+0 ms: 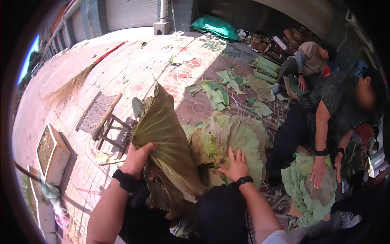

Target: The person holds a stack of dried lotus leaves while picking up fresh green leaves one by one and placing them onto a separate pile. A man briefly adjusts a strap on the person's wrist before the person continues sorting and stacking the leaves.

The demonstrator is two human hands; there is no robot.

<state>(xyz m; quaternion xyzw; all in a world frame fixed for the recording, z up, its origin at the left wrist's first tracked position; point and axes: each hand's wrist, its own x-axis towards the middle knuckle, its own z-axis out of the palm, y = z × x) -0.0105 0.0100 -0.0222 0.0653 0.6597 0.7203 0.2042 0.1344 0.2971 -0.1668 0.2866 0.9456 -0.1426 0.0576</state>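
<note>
My left hand (137, 159) is closed around a folded bundle of large, dry, brownish-green leaves (164, 134); the bundle stands tilted, its pointed tip upward. Below that hand hang darker, crumpled leaf edges. To the right lies a pile of pale green, broad leaves (248, 138), browned in places. My right hand (235, 164) rests on this pile with fingers spread and palm down. Black bands circle both wrists. What supports the pile is hidden beneath it.
A co-worker's hand (318, 173) presses on another leaf stack (294, 175) at the right. Behind sits another person (310, 61) near bundled leaves (266, 67). A small stool (107, 118), a broom (77, 83) and a planter box (52, 156) stand or lie leftward. Loose leaves (215, 93) litter the paving.
</note>
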